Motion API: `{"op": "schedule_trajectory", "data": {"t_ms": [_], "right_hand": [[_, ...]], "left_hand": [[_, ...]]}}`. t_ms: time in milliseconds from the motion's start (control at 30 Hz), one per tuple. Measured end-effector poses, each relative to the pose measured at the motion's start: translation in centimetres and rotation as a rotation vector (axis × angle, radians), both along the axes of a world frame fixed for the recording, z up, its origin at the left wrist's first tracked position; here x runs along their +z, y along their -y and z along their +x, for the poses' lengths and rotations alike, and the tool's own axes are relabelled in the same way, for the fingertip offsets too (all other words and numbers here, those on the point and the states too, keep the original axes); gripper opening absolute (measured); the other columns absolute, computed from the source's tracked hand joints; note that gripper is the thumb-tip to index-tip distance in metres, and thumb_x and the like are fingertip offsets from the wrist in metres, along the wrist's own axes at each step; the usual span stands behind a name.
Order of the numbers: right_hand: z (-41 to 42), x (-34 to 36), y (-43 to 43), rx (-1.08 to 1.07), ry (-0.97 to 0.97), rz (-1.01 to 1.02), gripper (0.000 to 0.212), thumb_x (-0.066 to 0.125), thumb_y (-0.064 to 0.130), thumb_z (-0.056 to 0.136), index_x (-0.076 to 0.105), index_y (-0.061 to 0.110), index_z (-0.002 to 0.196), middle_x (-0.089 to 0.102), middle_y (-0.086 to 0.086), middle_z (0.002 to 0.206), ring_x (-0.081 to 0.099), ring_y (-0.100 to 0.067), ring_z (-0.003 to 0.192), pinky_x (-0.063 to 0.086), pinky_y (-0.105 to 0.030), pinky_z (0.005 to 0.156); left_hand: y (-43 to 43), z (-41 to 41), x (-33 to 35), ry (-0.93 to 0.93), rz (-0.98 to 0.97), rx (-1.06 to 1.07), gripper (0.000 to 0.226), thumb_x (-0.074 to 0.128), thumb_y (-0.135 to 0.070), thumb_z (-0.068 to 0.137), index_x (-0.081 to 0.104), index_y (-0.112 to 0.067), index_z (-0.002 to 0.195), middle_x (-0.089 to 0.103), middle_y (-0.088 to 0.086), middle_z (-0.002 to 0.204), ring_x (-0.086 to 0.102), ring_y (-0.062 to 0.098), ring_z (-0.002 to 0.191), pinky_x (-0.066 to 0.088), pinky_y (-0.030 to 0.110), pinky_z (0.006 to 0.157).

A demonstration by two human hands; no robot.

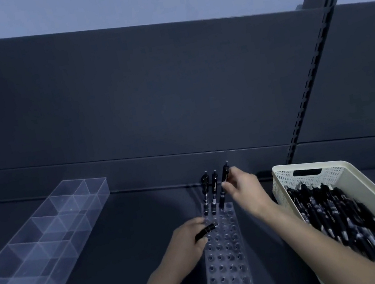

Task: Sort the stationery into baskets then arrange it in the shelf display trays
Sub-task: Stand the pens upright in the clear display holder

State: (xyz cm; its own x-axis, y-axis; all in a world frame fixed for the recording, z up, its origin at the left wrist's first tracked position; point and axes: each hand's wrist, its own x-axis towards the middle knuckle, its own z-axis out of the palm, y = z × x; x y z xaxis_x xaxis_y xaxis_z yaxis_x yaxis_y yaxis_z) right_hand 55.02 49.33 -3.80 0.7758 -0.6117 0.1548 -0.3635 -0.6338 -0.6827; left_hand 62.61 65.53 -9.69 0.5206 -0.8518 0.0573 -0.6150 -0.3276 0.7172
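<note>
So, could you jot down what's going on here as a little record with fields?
place: dark shelf
left hand: holds a black pen at the clear holder
right hand: pinches a pen upright at the holder's far row
already standing: two pens beside it
supply: cream basket of black pens, on the right
left side: clear divided tray

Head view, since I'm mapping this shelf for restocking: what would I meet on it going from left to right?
clear compartment tray → clear pen stand with three pens upright at its far end → cream basket holding loose black pens
</note>
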Motion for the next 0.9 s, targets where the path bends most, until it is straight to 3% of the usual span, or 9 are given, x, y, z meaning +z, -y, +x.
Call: {"op": "schedule_trajectory", "data": {"t_ms": [67,167,233,433,567,667,733,800,900], "right_hand": [[0.1,-0.5,-0.2,0.018,-0.045,-0.053,0.014,0.052,0.018,0.094,0.05,0.006,0.099,0.063,-0.006,0.08,0.061,-0.022,0.073,0.044,-0.027,0.064],[0.2,-1.1,-0.5,0.038,-0.079,-0.043,0.012,0.051,0.02,0.095,0.046,0.008,0.095,0.062,-0.006,0.076,0.064,-0.023,0.07,0.051,-0.033,0.063],[0.2,-1.3,-0.6,0.039,-0.092,-0.046,0.013,0.051,0.02,0.095,0.043,0.011,0.091,0.06,-0.003,0.073,0.063,-0.022,0.07,0.048,-0.03,0.06],[0.0,-1.6,-0.6,0.001,-0.08,-0.035,0.015,0.054,0.02,0.093,0.044,0.009,0.087,0.062,-0.009,0.08,0.061,-0.026,0.075,0.046,-0.032,0.068],[-0.1,-1.5,-0.6,-0.003,-0.103,0.026,0.017,0.057,0.018,0.091,0.049,0.008,0.102,0.065,-0.007,0.094,0.063,-0.022,0.087,0.05,-0.031,0.079],[-1.0,-1.8,-0.7,-0.028,-0.05,0.144,0.032,0.062,0.014,0.088,0.049,0.011,0.117,0.063,0.0,0.106,0.062,-0.014,0.094,0.049,-0.021,0.084],[-2.0,-1.5,-1.0,-0.071,0.067,0.215,0.021,0.063,0.01,0.086,0.056,0.013,0.106,0.062,0.005,0.095,0.06,-0.01,0.086,0.045,-0.014,0.077],[-3.0,-1.1,-1.6,-0.056,0.207,0.32,0.011,0.065,0.009,0.084,0.063,0.018,0.09,0.065,0.005,0.086,0.06,-0.01,0.082,0.044,-0.016,0.075],[-3.6,-0.4,-2.6,0.074,0.272,0.463,0.011,0.066,0.011,0.084,0.067,0.021,0.086,0.067,-0.006,0.095,0.061,-0.012,0.089,0.048,-0.016,0.08]], "left_hand": [[0.1,0.0,-0.2,0.036,0.015,-0.006,0.028,0.051,-0.012,0.094,0.063,-0.015,0.119,0.043,-0.014,0.137,0.041,0.002,0.126,0.029,0.009,0.1],[0.2,0.0,-0.3,0.07,0.019,-0.019,0.027,0.051,-0.013,0.094,0.064,-0.015,0.117,0.043,-0.012,0.138,0.042,0.001,0.124,0.027,0.006,0.096],[0.1,0.1,-0.3,0.087,0.016,-0.025,0.025,0.051,-0.013,0.093,0.064,-0.014,0.115,0.044,-0.013,0.136,0.043,-0.001,0.12,0.025,0.004,0.093],[0.1,0.2,-0.6,0.089,-0.014,-0.028,0.025,0.052,-0.013,0.093,0.065,-0.012,0.114,0.041,-0.02,0.119,0.04,-0.008,0.107,0.026,-0.008,0.08],[-0.1,0.0,0.3,0.043,0.002,-0.017,0.017,0.052,-0.016,0.093,0.066,-0.012,0.101,0.053,-0.015,0.104,0.05,-0.003,0.094,0.039,0.005,0.083],[-0.4,-0.4,2.8,-0.068,-0.168,0.085,0.02,0.052,-0.02,0.094,0.057,-0.04,0.095,0.061,-0.02,0.083,0.056,-0.012,0.075,0.042,0.005,0.07],[-0.5,-0.4,4.1,-0.119,-0.227,0.099,0.027,0.05,-0.027,0.095,0.046,-0.054,0.095,0.065,-0.016,0.08,0.058,-0.009,0.071,0.041,0.006,0.067],[-0.1,-0.5,4.7,-0.119,-0.17,0.063,0.015,0.044,-0.034,0.096,0.044,-0.048,0.091,0.062,-0.009,0.076,0.054,0.001,0.065,0.04,0.013,0.062],[1.0,-1.6,5.0,-0.251,-0.096,0.015,0.013,0.038,-0.032,0.098,0.037,-0.026,0.086,0.047,-0.007,0.068,0.043,0.004,0.058,0.036,0.019,0.061]]}}
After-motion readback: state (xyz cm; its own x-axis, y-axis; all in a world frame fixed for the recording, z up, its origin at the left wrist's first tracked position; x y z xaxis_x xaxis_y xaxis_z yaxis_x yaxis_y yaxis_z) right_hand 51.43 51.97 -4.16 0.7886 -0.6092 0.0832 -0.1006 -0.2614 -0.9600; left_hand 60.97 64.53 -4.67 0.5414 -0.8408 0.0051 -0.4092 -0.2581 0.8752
